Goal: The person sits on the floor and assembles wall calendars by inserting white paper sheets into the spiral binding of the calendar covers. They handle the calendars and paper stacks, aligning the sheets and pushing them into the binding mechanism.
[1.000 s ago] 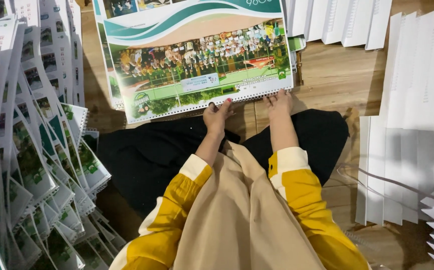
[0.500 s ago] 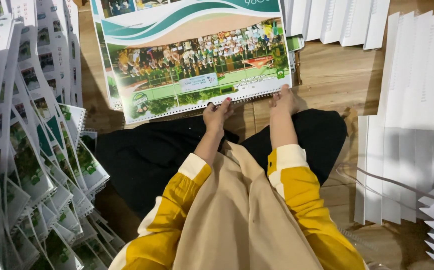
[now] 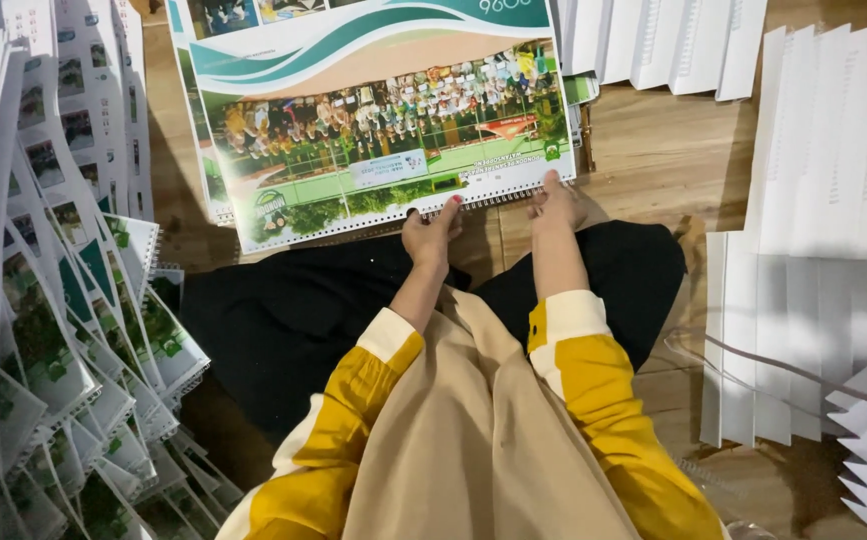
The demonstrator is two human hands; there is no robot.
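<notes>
A: Where's the calendar sheet (image 3: 373, 120) right now?

B: Flat on the wooden floor (image 3: 653, 150), directly ahead of both hands. The left hand (image 3: 428, 235) and right hand (image 3: 558, 200) pinch its near edge, fingers curled shut along the punched, wire-bound strip.

A: And around it?

B: Warm brown planks. On the left, a fanned spread of glossy printed calendars (image 3: 43, 300); on the right, plain white folded card sheets (image 3: 823, 200), matte and overlapping. Yellow sleeves, beige cloth in the lap.
</notes>
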